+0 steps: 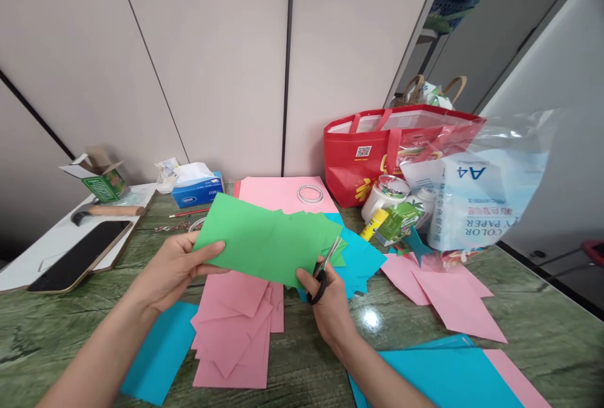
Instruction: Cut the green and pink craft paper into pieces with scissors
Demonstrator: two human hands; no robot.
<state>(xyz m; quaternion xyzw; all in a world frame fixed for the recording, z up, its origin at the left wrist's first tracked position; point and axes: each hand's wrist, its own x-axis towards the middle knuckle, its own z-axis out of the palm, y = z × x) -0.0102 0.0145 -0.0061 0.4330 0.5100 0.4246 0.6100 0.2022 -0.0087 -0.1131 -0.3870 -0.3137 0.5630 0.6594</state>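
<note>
A green sheet of paper (264,235) is raised above the table, with my left hand (174,270) pinching its left end between thumb and fingers. My right hand (333,307) is closed around black-handled scissors (319,285), whose blades point up beside the sheet's right end. The right thumb also presses on the sheet's lower right corner. The sheet's top edge looks uneven toward the right. Underneath lie a stack of pink paper pieces (233,332) and a fanned pile of blue pieces (361,260), with some green pieces partly hidden by the sheet.
Pink sheets (283,191) with a roll of tape (310,193) lie behind. To the left are a tissue box (197,193), a phone (80,257) and a hammer (113,210). A red bag (349,169), a glue stick (374,224) and a plastic paper pack (481,200) stand right.
</note>
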